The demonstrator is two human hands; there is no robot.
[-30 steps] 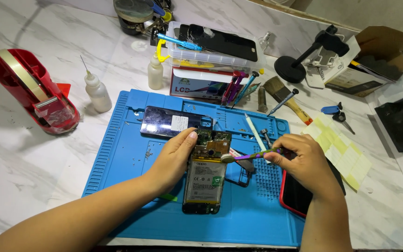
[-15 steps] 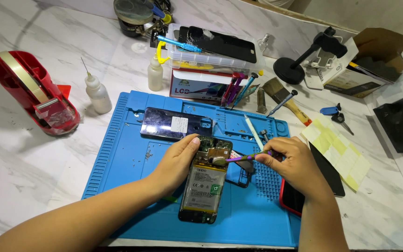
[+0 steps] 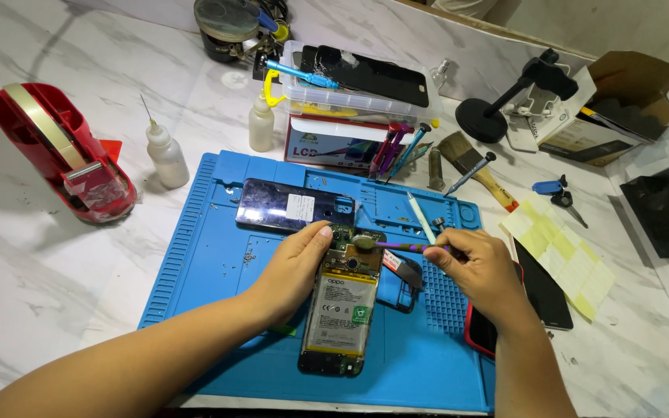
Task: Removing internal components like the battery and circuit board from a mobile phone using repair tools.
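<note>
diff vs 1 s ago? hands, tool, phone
The right hand has swung its purple-handled tool from a slant to nearly level, bringing the tip up onto the top of the opened phone, near the camera area. The left hand still steadies the phone's left edge. Nothing was picked up or let go. The blue mat and red tape dispenser are unchanged.

A phone repair bench is shown. A blue work mat point(image 3: 218, 263) is laid on a marble-patterned table point(image 3: 56, 279), and an opened phone point(image 3: 341, 310) is spread on it. Screwdrivers point(image 3: 396, 147), a brush point(image 3: 474, 166), small dropper bottles point(image 3: 166, 153), a red tape dispenser point(image 3: 63, 151) and a parts box point(image 3: 358, 97) are ranged around.
</note>
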